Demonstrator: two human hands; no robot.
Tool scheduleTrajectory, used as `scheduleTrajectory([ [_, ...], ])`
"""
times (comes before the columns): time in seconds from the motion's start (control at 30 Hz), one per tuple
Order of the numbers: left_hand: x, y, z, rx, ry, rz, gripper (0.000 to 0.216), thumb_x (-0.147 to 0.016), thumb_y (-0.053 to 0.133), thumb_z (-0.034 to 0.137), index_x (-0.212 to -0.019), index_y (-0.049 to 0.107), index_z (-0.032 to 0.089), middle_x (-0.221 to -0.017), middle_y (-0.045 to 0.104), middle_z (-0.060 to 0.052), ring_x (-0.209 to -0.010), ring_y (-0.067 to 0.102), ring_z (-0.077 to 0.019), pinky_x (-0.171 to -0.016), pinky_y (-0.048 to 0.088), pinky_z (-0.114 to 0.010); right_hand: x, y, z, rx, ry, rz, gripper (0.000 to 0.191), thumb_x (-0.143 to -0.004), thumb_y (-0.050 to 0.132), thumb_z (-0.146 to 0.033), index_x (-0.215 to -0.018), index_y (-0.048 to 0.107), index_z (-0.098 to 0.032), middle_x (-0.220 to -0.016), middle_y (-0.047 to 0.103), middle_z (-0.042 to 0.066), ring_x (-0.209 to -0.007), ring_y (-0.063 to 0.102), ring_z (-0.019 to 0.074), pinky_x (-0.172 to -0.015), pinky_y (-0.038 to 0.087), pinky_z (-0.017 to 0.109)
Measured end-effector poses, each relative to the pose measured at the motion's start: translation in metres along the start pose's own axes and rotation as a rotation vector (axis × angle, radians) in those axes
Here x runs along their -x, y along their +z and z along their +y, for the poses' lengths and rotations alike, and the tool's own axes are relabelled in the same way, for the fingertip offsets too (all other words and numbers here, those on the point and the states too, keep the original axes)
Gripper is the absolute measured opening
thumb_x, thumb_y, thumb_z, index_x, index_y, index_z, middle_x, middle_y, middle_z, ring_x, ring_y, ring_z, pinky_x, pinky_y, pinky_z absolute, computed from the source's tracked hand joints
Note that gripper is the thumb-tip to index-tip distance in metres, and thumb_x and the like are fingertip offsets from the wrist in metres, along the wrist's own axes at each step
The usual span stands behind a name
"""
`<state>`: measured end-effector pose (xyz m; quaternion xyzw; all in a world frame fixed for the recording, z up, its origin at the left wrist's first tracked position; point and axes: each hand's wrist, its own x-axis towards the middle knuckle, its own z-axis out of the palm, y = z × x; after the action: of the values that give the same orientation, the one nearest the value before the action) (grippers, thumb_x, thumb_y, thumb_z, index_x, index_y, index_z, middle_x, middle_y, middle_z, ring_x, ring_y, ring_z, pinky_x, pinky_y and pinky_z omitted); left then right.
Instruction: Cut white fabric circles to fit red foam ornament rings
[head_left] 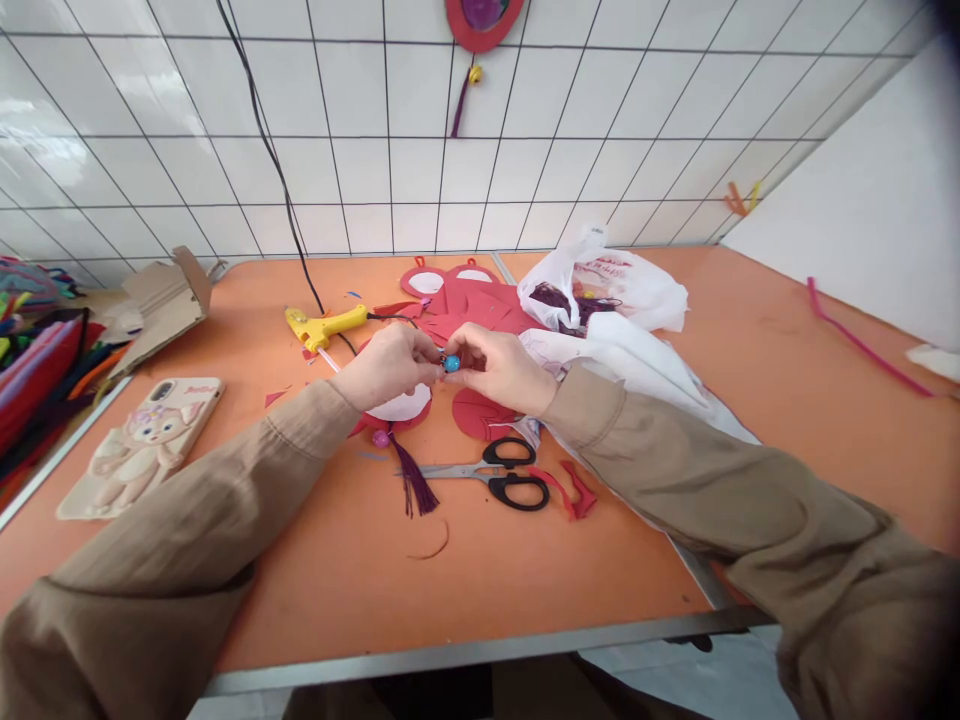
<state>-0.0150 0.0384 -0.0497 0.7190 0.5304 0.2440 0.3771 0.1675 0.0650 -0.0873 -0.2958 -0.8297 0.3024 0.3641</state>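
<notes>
A small blue bead [451, 364] is pinched between the two hands, just above the middle of the orange table [360, 580]. It is gripped from the left by the fingertips of the left hand [390, 362], which is curled almost closed, knuckles up. From the right it is met by the right hand [501, 368], fingers likewise drawn in tight around it, thumb side towards the bead. Both forearms are brought in from the lower corners in tan sleeves [225, 500], wrists angled towards each other.

Directly under the hands, red paper shapes [480, 412] and a white disc [401, 407] are laid flat. A purple tassel [414, 482] with a pink bead is seen just below the left wrist, and black-handled scissors [495, 476] are lying closed beside it. Behind the left hand a yellow glue gun [324, 326] is rested on its side, its black cable run up the tiled wall. A white plastic bag [600, 285] with red print, too small to be read, is slumped to the right. A phone [146, 440] in a cartoon case is placed well to the left.
</notes>
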Motion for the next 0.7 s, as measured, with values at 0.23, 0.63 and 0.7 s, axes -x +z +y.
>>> scheduleTrajectory([
  [0.23, 0.004, -0.001, 0.01, 0.052, 0.029, 0.067, 0.008, -0.074, 0.063, 0.009, -0.068, 0.062, 0.014, -0.055, 0.057, 0.003, -0.042, 0.048, -0.0056, -0.039, 0.037, -0.017, -0.001, 0.002, 0.001, -0.286, 0.118, 0.033, 0.034, -0.068, 0.077, -0.034, -0.084, 0.051, -0.019, -0.078, 0.059, -0.002, -0.062, 0.057, 0.0108, -0.056, 0.047, 0.026],
  [0.63, 0.009, -0.015, 0.021, 0.371, -0.067, -0.031, 0.014, -0.074, 0.063, 0.009, -0.061, 0.062, 0.014, -0.046, 0.056, 0.004, -0.039, 0.043, -0.0046, -0.038, 0.032, -0.018, -0.003, -0.006, -0.015, -0.865, 0.381, -0.058, 0.045, -0.07, 0.076, -0.051, -0.085, 0.048, -0.019, -0.071, 0.062, -0.002, -0.052, 0.063, 0.0111, -0.04, 0.039, 0.019],
  [0.7, 0.008, -0.013, 0.02, 0.388, -0.076, -0.037, 0.014, -0.074, 0.062, 0.008, -0.061, 0.061, 0.013, -0.049, 0.059, 0.002, -0.038, 0.042, -0.0042, -0.037, 0.032, -0.019, -0.002, -0.007, -0.017, -0.887, 0.404, -0.085, 0.045, -0.07, 0.076, -0.051, -0.084, 0.048, -0.019, -0.078, 0.064, -0.001, -0.054, 0.065, 0.0118, -0.041, 0.042, 0.019],
])
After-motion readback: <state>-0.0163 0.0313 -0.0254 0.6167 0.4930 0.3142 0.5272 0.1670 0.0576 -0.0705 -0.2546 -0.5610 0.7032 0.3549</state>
